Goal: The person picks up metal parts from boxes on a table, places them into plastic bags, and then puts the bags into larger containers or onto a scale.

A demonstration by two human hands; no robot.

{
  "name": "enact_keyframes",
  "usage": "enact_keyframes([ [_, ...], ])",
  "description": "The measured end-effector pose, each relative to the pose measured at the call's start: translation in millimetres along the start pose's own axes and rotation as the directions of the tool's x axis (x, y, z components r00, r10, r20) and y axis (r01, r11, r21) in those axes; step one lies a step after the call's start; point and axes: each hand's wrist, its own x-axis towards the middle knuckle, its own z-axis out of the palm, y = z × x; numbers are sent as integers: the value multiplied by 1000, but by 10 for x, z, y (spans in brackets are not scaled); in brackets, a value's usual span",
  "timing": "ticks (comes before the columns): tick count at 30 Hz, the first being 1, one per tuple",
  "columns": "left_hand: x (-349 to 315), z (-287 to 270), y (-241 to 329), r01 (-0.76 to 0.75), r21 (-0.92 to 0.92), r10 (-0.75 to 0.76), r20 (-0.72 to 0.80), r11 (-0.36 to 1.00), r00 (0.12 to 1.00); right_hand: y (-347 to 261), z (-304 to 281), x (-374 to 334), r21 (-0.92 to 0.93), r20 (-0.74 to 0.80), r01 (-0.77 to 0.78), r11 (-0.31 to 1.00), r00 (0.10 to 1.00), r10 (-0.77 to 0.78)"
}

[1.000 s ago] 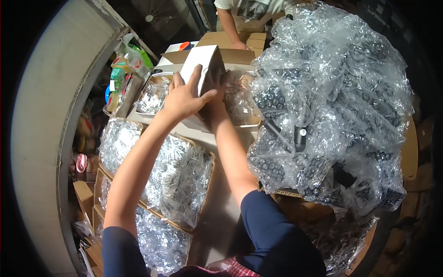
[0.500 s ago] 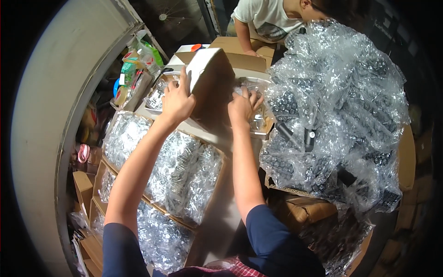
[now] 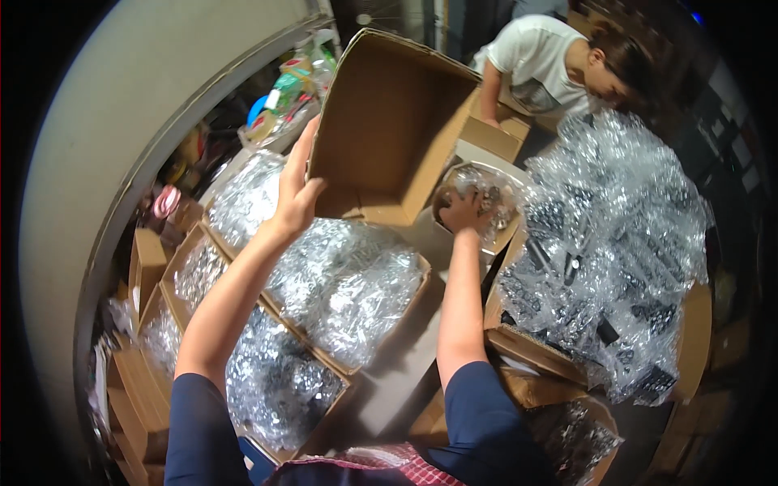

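Observation:
My left hand [image 3: 298,190] grips the side of a brown cardboard box [image 3: 381,130], thumb towards its lower edge. The box is held up and tilted, its bare inside facing me. To the right, my right hand [image 3: 463,211] reaches into a small white-rimmed box [image 3: 504,235] of small parts in clear plastic bags [image 3: 494,190]. Its fingers are apart on the bags; their tips partly merge with the shiny plastic.
Cartons of clear-bagged parts [image 3: 348,275] stand at left and centre. A large carton [image 3: 535,348] heaped with bubble-wrapped black pieces [image 3: 608,243] stands right. Another person [image 3: 551,65] leans over boxes at the back. Bottles and bags [image 3: 288,93] lie far left.
My left hand has turned and tipped the box, so its open inside now faces me. My right hand stays in the small box of bagged parts. The view has shifted.

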Motion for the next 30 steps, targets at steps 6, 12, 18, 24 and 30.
enact_keyframes([
  [6,-1001,-692,843,234,-70,-243,-188,970,952,-373,-321,-1053,656,-686,570,494,724,77],
  [12,-2083,-1032,1688,333,-463,-569,-638,822,518,-1279,-966,-3181,971,-219,241,-6,873,-435],
  [18,-3298,-969,2446,459,-251,-443,-811,852,381,-2109,-627,-4508,984,-123,-18,-178,658,-743],
  [24,-4816,-1948,3286,621,-537,-781,-589,571,209,-2496,-740,-4931,876,-222,482,-10,386,-895],
  [30,-6032,-3081,4088,188,-408,-395,-913,893,-105,-2872,-249,-5504,816,131,518,256,266,-955],
])
